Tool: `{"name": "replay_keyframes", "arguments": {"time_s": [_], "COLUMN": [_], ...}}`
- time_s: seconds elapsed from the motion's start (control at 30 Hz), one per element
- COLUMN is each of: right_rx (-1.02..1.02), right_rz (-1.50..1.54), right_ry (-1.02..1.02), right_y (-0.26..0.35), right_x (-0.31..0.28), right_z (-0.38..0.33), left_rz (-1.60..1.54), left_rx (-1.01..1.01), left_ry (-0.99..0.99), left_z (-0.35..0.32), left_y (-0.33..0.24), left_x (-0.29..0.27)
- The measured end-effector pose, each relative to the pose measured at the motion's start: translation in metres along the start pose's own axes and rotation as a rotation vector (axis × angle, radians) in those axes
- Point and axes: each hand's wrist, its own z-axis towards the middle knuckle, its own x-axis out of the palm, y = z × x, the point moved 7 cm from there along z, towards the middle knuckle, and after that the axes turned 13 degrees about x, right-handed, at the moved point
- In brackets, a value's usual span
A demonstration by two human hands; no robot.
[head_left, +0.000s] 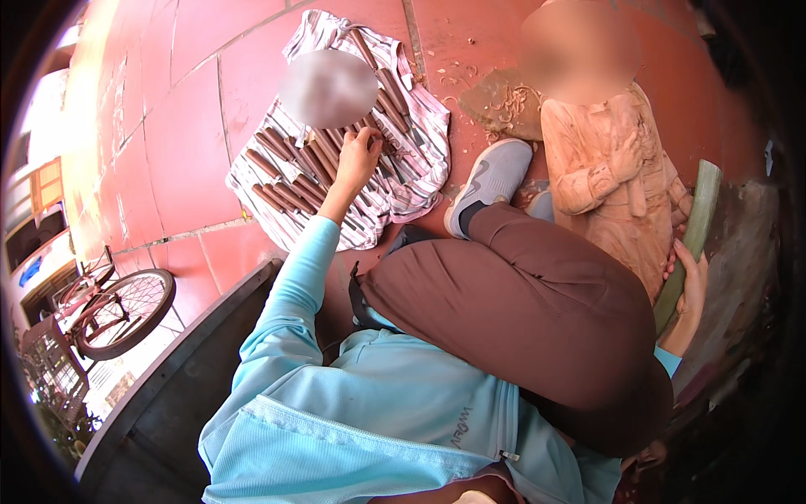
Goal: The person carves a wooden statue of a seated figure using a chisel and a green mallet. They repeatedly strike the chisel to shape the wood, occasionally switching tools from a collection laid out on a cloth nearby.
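While the person is sitting cross-legged on the red floor (185,126), the left hand (359,160) is reaching out over a striped cloth (420,160) and its fingers are curling around the top of one chisel (379,136), apparently pinching it, though the grip itself is partly hidden by the knuckles. More chisels (290,181) with brown handles are lying in rows just below and to the left of that hand, some touching one another. The right hand (690,290) is resting far off to the other side, its fingers lying loosely open against a pale green mallet (690,235) that is leaning beside a carved wooden figure (613,185); whether it is truly gripping the mallet cannot be told. To do this pick well, the person is probably best lifting the chosen chisel straight up by its handle, keeping fingertips off the blade end and not dragging it across its neighbours, so the rows are staying readable. The figure is standing just above the right hand, near a grey shoe (491,181), with wood shavings (504,101) scattered beyond it.
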Motion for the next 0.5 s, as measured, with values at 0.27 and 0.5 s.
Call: {"name": "replay_keyframes", "arguments": {"time_s": [0.27, 0.5], "right_rx": [-0.017, -0.019], "right_rz": [0.025, 0.030], "right_ry": [-0.015, -0.009], "right_y": [0.002, 0.003], "right_x": [-0.002, 0.000], "right_z": [-0.006, -0.006], "left_rz": [0.010, -0.436], "left_rx": [-0.369, -0.583], "left_ry": [0.513, 0.228], "left_z": [-0.010, -0.030], "left_y": [0.003, 0.011], "left_x": [0.053, 0.056]}}
